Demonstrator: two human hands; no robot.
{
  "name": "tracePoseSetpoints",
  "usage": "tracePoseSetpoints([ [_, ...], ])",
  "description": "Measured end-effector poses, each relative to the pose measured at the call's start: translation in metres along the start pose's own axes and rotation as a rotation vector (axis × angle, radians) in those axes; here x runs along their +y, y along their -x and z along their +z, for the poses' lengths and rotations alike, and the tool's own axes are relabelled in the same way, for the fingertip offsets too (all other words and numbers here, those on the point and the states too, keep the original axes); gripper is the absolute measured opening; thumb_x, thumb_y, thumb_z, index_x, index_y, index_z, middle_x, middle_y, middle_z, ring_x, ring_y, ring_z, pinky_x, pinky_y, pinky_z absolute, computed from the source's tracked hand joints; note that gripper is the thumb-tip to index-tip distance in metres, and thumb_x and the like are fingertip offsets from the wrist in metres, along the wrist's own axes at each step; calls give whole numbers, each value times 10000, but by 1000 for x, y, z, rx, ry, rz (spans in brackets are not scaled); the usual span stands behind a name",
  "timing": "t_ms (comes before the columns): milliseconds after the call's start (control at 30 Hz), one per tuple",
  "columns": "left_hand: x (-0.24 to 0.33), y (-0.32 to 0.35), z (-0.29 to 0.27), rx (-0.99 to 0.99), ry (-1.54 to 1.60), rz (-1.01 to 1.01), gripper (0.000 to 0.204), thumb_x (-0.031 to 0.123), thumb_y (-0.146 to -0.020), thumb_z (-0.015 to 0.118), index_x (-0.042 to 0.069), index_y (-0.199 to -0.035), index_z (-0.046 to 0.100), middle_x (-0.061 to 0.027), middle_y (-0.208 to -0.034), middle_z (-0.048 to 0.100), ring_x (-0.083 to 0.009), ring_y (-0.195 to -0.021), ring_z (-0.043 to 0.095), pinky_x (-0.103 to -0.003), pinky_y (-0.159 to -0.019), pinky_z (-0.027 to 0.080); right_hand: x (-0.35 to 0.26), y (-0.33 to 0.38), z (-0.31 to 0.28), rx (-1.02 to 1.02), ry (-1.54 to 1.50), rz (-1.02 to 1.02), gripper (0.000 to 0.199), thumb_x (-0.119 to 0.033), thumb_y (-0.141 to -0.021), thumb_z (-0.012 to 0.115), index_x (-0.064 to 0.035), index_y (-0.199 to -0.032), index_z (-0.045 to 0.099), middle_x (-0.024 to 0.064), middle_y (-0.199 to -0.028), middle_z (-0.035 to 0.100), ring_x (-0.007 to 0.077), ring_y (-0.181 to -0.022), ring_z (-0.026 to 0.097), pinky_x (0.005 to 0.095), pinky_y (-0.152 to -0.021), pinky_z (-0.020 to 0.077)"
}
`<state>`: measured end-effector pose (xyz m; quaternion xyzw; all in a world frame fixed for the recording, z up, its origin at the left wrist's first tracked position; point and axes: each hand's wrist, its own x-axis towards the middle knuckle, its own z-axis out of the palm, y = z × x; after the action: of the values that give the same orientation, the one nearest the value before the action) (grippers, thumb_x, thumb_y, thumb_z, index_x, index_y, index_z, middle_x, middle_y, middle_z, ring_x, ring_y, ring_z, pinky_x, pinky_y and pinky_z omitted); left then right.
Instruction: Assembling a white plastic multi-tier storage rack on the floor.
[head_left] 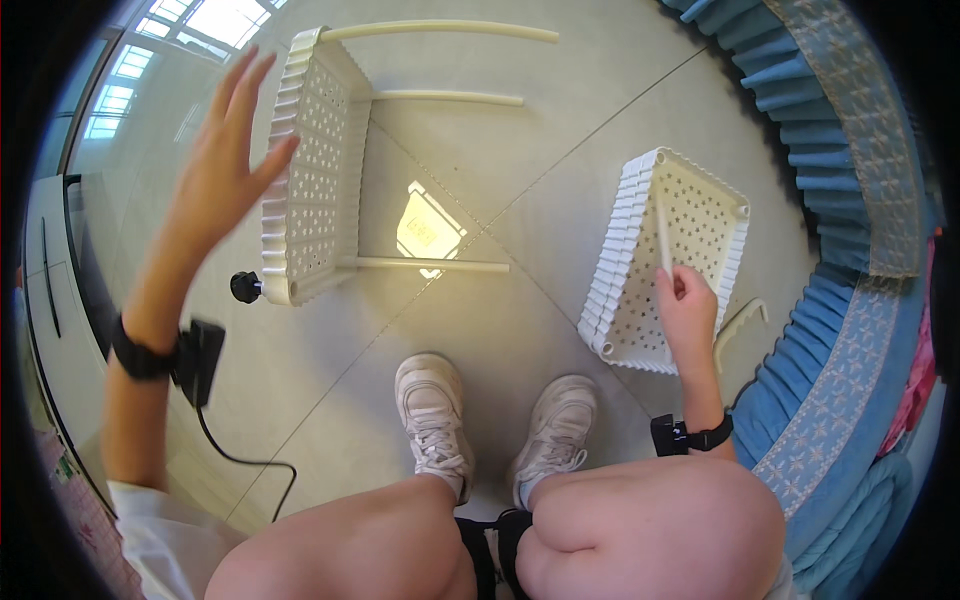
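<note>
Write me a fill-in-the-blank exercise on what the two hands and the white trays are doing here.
1. The right hand holds a thin white ____ against the perforated tray.
2. The left hand is open beside the tray with poles, which carries ____ poles.
3. The tiled floor is ____ in colour.
4. Both white shoes rest on the ____.

Missing words: rod; three; grey; floor

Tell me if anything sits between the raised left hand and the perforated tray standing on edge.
Nothing visible does. The left hand is open, its fingertips right beside the rim of the upright tray, with no object between them.
</note>
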<state>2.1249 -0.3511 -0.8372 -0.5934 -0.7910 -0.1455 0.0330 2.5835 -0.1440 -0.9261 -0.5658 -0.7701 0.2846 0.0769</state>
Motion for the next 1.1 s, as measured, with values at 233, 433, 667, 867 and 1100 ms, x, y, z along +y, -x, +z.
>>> tracePoseSetpoints([
  [233, -25, -70, 33, -317, -67, -331, 705, 377, -929, 643, 134, -1519, 344, -169, -1494, 454, -347, -1266, 559, -402, -1022, 479, 5, 10, 14, -96, -151, -121, 229, -135, -901, 673, 17, -1071, 703, 85, -782, 631, 151, -616, 561, 292, -615, 493],
  [433, -8, -59, 29, -16, 60, -12, 621, 81, -855, 618, 138, -1436, 407, -177, -1390, 539, -363, -1028, 655, -394, -846, 536, -19, 1, -11, -28, -200, -182, 163, -49, -915, 627, 2, -1054, 696, 70, -858, 632, 124, -712, 582, 263, -668, 485],
  [667, 59, -24, -12, 269, 3, 189, 666, -111, -828, 581, 74, -1437, 387, -186, -1497, 447, -333, -1150, 621, -370, -859, 541, -98, -42, -37, -88, -865, -548, 344, -195, -1006, 559, 13, -1279, 582, 96, -1163, 632, 197, -1091, 599, 301, -938, 447],
  [867, 81, 1, -8, 386, 62, 319, 677, -37, -698, 700, 93, -1324, 479, -201, -1466, 485, -281, -865, 699, -300, -629, 559, -166, -6, -28, -841, -867, -677, 469, -331, -1037, 512, -5, -1374, 516, 132, -1111, 671, 193, -1106, 625, 340, -918, 481],
  [1100, 91, 4, -18, 280, 134, 319, 632, -27, -650, 668, 80, -1255, 518, -186, -1350, 598, -287, -821, 684, -300, -621, 538, -175, 7, -14, -1234, -651, -419, 310, -285, -1022, 568, 6, -1124, 604, 31, -670, 583, 148, -555, 555, 309, -502, 421],
])
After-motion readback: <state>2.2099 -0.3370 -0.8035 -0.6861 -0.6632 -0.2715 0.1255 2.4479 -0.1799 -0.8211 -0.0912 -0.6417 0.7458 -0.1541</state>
